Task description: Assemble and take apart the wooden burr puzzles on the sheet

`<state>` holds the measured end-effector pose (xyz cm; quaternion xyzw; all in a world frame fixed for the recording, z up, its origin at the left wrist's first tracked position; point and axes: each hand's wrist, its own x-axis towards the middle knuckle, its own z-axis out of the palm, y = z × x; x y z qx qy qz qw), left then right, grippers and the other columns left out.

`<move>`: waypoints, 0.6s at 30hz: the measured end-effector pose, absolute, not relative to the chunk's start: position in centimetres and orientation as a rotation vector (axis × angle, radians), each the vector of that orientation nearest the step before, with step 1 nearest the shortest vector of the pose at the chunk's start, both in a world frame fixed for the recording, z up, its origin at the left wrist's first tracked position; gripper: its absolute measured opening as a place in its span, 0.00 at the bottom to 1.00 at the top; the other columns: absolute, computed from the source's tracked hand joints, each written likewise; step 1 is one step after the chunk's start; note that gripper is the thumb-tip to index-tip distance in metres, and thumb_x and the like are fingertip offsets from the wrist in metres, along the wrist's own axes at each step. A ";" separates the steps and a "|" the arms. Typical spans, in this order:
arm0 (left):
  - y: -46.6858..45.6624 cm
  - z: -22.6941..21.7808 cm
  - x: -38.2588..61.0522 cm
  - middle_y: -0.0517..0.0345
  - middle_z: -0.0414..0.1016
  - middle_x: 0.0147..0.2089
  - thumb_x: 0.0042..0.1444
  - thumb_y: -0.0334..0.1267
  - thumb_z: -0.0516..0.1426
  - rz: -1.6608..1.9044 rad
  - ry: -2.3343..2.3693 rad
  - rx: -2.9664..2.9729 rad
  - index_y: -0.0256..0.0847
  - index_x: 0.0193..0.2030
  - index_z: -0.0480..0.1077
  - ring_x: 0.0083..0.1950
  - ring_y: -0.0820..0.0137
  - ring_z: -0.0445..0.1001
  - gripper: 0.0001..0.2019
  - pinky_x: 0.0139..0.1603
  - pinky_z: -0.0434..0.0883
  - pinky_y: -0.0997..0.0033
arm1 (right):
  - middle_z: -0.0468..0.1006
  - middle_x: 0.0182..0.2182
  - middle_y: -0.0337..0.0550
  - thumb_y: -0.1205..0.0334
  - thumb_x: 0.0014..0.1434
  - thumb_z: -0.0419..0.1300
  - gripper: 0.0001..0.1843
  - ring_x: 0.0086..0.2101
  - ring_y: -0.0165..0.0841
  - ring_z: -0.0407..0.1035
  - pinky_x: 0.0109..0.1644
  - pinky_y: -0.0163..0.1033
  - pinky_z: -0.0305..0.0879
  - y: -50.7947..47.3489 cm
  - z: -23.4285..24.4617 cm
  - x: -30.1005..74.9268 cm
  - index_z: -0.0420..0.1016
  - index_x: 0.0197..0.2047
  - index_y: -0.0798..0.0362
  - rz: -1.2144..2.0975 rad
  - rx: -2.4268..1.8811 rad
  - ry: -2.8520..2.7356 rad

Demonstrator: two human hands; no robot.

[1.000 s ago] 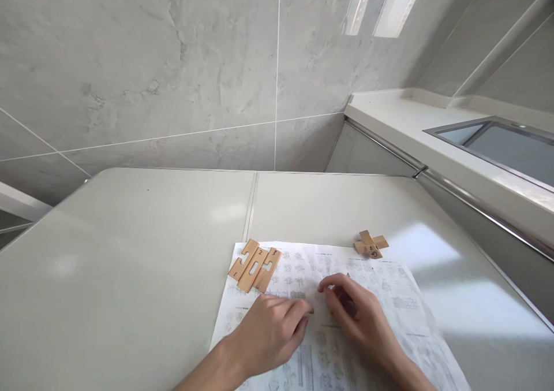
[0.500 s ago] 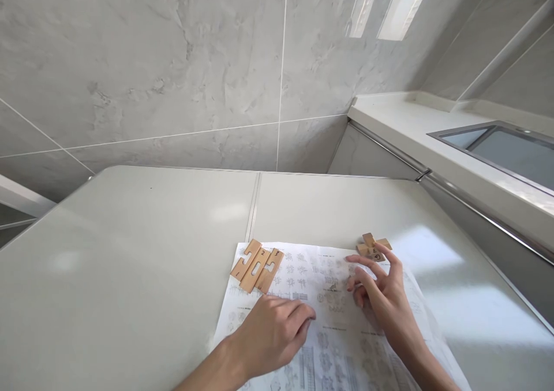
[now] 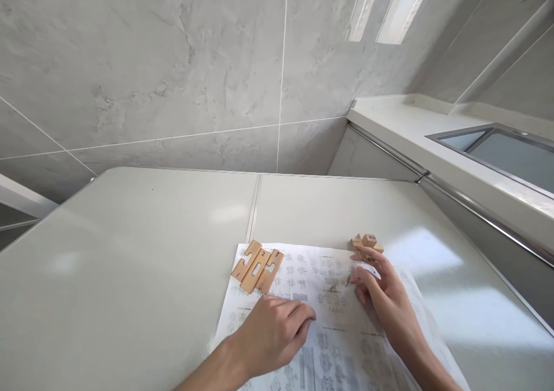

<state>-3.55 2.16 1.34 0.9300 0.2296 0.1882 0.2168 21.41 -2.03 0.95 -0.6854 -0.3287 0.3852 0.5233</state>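
Note:
My left hand point(image 3: 277, 327) rests on a printed paper sheet point(image 3: 311, 316), its fingers curled in and nothing showing in them. Just beyond it lie three flat notched wooden pieces point(image 3: 256, 268) side by side, marked 1, 2 and 3. My right hand point(image 3: 376, 287) hovers over the sheet's right part with bent fingers spread apart. Its fingertips are at the near side of a small cross-shaped wooden block puzzle point(image 3: 369, 242), which stands at the sheet's far edge. The fingers partly hide this puzzle; whether they touch it I cannot tell.
A pale glossy table point(image 3: 142, 275) with a seam across it holds everything. Grey tiled wall point(image 3: 182, 62) rises behind. To the right runs a white counter point(image 3: 398, 116) with an inset sink point(image 3: 515, 148).
The cross-shaped wooden puzzle has turned and shifted slightly left, showing a different face. My right index finger has come down from its top to its near side. The left hand stays still.

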 end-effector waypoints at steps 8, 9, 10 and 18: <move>2.5 2.6 -3.7 0.65 0.75 0.30 0.72 0.37 0.55 0.396 0.834 2.116 0.44 0.55 0.70 0.28 0.70 0.72 0.08 0.31 0.68 0.71 | 0.76 0.31 0.40 0.43 0.75 0.57 0.18 0.25 0.31 0.64 0.28 0.37 0.63 -2.8 0.5 20.6 0.78 0.49 0.48 1.099 -1.425 -1.113; 2.6 2.8 -3.7 0.63 0.76 0.33 0.73 0.41 0.56 0.386 0.869 2.020 0.44 0.57 0.69 0.29 0.70 0.73 0.10 0.31 0.69 0.71 | 0.74 0.30 0.40 0.44 0.75 0.56 0.19 0.25 0.32 0.64 0.30 0.37 0.63 -3.0 0.7 20.5 0.79 0.46 0.49 1.134 -1.378 -1.164; 2.7 3.0 -3.8 0.61 0.77 0.37 0.73 0.44 0.56 0.389 0.895 1.934 0.45 0.59 0.67 0.31 0.70 0.73 0.13 0.32 0.70 0.71 | 0.73 0.29 0.39 0.44 0.76 0.56 0.19 0.26 0.32 0.64 0.31 0.37 0.63 -3.1 0.8 20.4 0.79 0.44 0.49 1.170 -1.329 -1.208; 3.2 3.5 -4.3 0.48 0.72 0.67 0.52 0.52 0.75 0.399 0.802 1.648 0.55 0.74 0.59 0.49 0.60 0.78 0.46 0.41 0.74 0.66 | 0.75 0.32 0.41 0.45 0.78 0.55 0.20 0.32 0.34 0.69 0.39 0.39 0.64 -4.2 2.2 19.0 0.76 0.39 0.49 1.529 -0.948 -1.383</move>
